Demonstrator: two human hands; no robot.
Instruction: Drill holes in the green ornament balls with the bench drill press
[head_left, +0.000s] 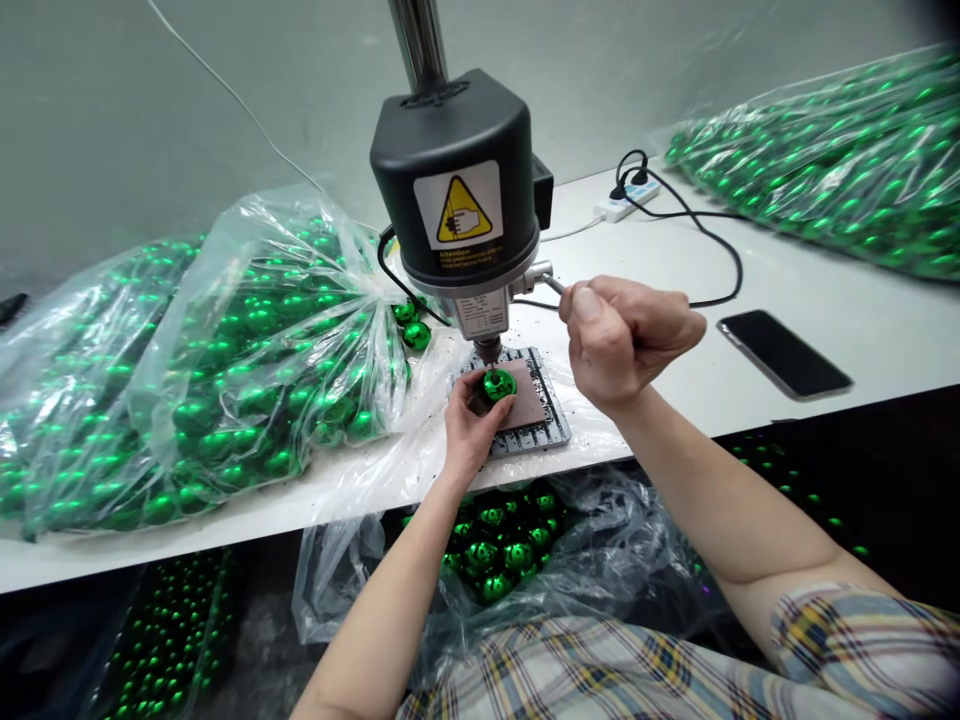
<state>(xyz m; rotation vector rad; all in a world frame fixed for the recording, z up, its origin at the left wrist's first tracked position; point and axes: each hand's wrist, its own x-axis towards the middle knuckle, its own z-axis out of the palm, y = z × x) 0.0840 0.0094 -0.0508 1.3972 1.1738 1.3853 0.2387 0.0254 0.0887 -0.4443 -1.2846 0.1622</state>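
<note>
A black drill press (454,180) with a yellow warning label stands at the middle of the table. Beneath its chuck (489,350), my left hand (474,420) holds a shiny green ball (499,384) between thumb and fingers, on a pinkish board (529,395) over the slotted metal base (556,425). The drill tip is at or just over the ball's top; contact cannot be made out. To the right, my right hand (626,340) is closed round the end of the press's feed lever (553,284).
Plastic bags of green balls lie at left (187,390) and back right (840,170). A phone (784,352) and a power strip (627,200) with black cables are on the right. Loose green balls (415,334) sit beside the press. Below the table edge is an open bag of balls (495,545).
</note>
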